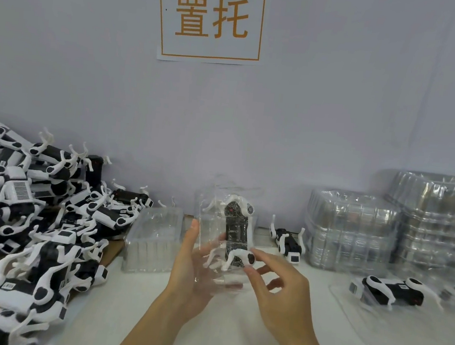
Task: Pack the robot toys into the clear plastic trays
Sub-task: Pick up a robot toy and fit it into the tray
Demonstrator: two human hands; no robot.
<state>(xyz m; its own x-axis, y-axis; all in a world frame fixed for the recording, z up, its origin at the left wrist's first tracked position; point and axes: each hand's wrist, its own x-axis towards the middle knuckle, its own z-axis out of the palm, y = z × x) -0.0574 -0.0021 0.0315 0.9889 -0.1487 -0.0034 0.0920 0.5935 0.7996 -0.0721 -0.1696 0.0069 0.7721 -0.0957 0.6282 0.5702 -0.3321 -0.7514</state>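
A black-and-white robot dog toy (235, 230) sits belly-up inside a clear plastic tray (217, 216) held upright above the table's middle. My left hand (191, 267) grips the tray from behind and below. My right hand (278, 293) pinches the toy's lower white leg with thumb and forefinger. A big heap of the same robot toys (30, 222) fills the left side. A stack of empty clear trays (155, 237) stands just left of my hands.
Tall stacks of clear trays (352, 230) and a second, taller stack (440, 222) line the back right. One loose robot toy (288, 239) stands behind my right hand. Packed toys in trays (393, 293) lie at the right. A paper sign (212, 16) hangs on the wall.
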